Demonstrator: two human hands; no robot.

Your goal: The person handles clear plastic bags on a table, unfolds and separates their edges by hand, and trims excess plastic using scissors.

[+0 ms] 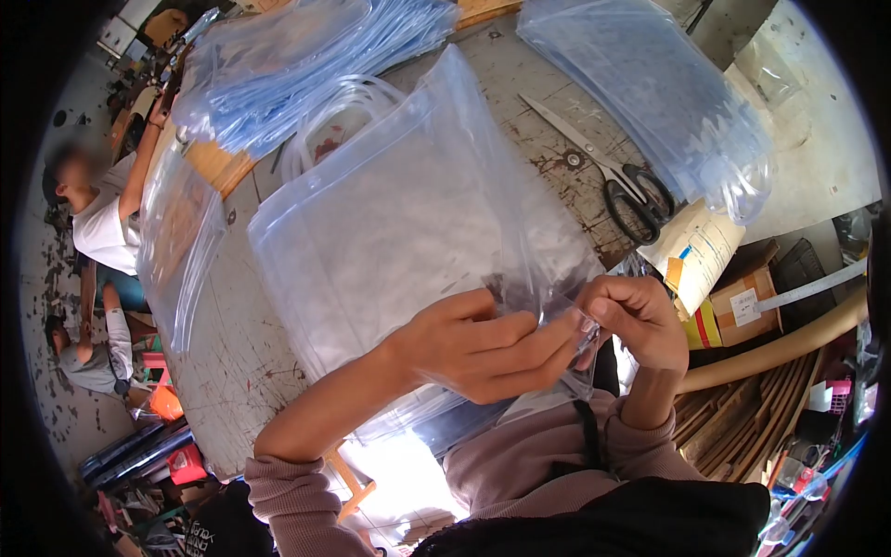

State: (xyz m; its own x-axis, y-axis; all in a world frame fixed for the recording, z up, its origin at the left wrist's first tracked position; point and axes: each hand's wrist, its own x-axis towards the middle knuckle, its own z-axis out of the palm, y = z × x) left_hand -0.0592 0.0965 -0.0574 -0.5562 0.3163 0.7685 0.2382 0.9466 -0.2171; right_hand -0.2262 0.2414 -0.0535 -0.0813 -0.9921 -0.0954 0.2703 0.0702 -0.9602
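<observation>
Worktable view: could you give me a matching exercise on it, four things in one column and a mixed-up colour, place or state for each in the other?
Things:
1. Scissors
2. Carton
3. Sleeves
4. Clear plastic

Descriptions:
A. Pinkish, ending short of the wrists
B. Pinched between the fingers of the left hand and right hand
C. Black-handled, lying on the table
D. Brown, with a white label

Right pairs: 1-C, 2-D, 3-A, 4-B

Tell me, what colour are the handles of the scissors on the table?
The handles are black, seen best in the head view.
</observation>
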